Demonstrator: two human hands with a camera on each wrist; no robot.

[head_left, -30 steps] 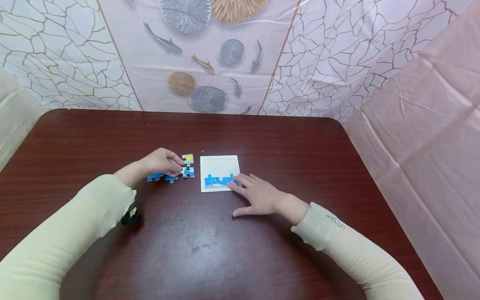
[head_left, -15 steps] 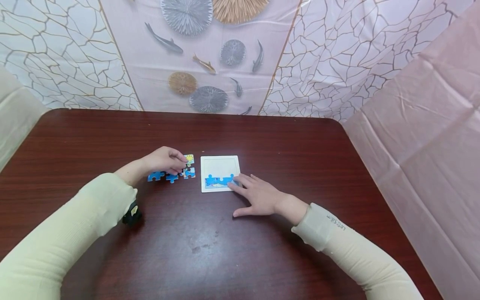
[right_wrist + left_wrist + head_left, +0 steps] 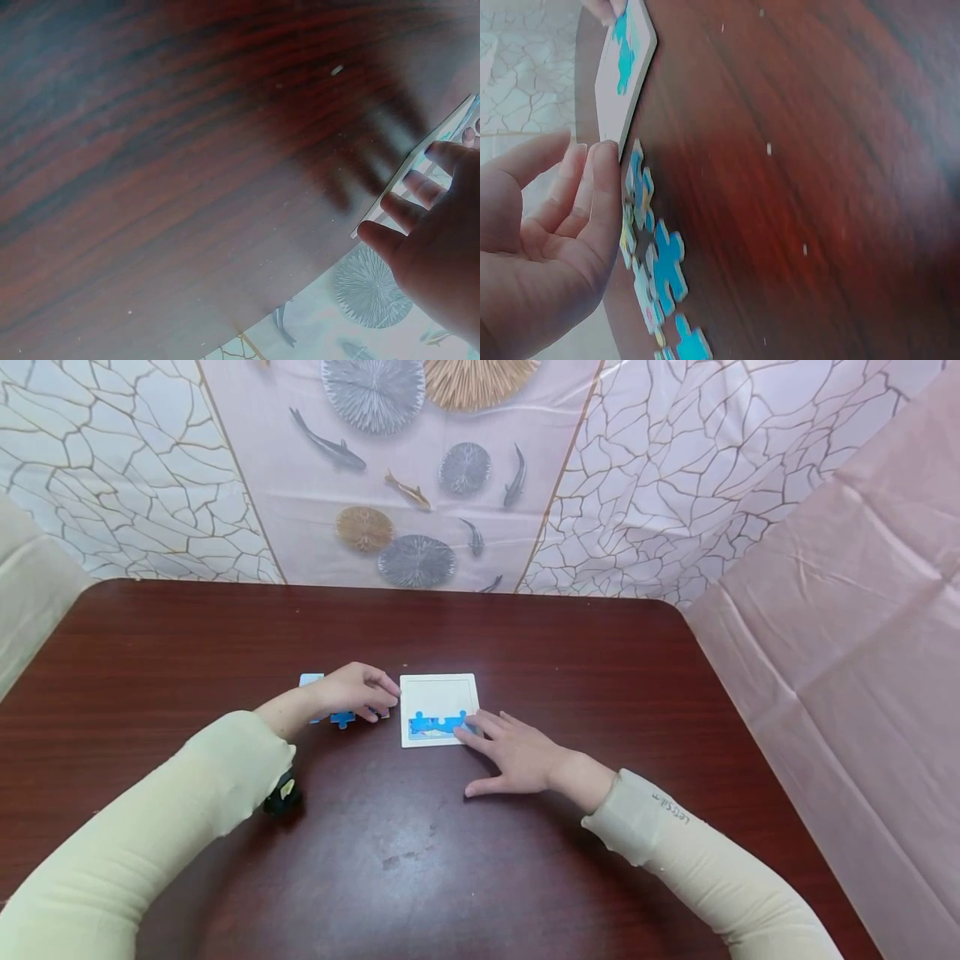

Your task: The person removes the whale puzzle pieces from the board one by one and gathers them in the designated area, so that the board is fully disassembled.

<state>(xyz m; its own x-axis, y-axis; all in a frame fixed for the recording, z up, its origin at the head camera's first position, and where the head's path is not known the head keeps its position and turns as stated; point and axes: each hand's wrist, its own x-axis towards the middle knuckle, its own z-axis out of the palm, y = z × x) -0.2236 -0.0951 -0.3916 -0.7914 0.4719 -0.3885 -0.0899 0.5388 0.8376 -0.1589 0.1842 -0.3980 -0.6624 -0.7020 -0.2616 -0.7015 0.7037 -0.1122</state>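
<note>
L hand (image 3: 354,688): digits loosely bent and apart, palm above loose puzzle pcs (image 3: 669,264); fingertips just beside near L edge of white tray (image 3: 438,692), contact can't be told. Loose pcs, mostly blue w/ some white, lie flat on table (image 3: 420,868) under & beside this hand; one pale-blue pc (image 3: 311,679) shows behind the wrist. R hand (image 3: 517,756): digits spread, tips over tray's R edge, thumb apart, clear of tray. Tray lies flat btwn both hands. Fitted pcs (image 3: 433,725), blue, form a row along tray's near side, R end partly hidden under R fingertips. Black device (image 3: 282,793) sits under L wrist.
</note>
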